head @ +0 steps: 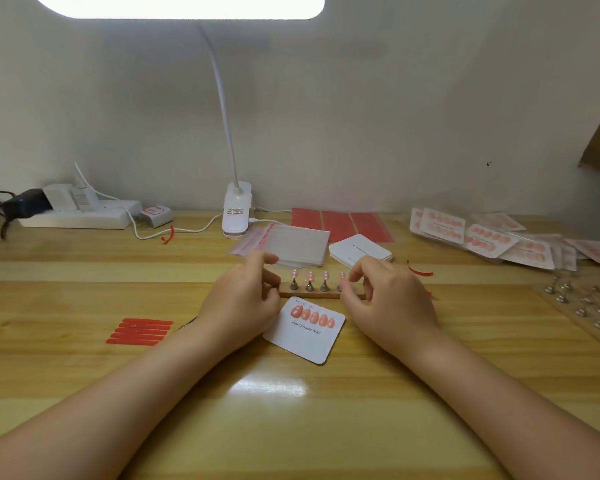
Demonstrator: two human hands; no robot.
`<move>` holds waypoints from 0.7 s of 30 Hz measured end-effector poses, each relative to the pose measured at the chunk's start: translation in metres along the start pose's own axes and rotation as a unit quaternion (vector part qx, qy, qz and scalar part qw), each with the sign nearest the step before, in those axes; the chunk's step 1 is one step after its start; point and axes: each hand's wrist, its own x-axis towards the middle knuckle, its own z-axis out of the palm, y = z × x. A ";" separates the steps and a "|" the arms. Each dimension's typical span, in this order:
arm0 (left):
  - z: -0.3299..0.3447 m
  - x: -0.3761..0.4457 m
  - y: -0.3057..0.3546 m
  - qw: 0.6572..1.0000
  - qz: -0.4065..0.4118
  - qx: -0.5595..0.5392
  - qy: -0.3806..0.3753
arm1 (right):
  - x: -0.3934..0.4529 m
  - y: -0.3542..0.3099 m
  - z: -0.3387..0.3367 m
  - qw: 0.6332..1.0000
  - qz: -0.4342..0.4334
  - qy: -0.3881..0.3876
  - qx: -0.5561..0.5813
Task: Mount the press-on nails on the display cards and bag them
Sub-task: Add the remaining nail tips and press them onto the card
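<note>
A white display card printed "Handmade Nail" lies flat and slightly rotated at centre frame, carrying a row of five pink press-on nails along its upper edge, its left corner hidden under a hand. Directly above it a narrow wooden strip holds four visible pink nails on small metal stands, upright in a row. Further up, a stack of clear bags with red-edged flaps lies beside a stack of blank white cards, and finished bagged cards lie overlapping at the right.
</note>
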 end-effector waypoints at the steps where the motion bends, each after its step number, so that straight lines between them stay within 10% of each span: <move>1: 0.000 0.001 -0.001 1.000 0.000 -0.008 -0.010 | -0.001 -0.002 0.001 1.000 -0.001 -0.008 0.003; 21: 0.002 -0.008 0.020 0.988 0.151 -0.030 0.009 | -0.007 -0.010 0.010 0.991 0.026 -0.087 0.095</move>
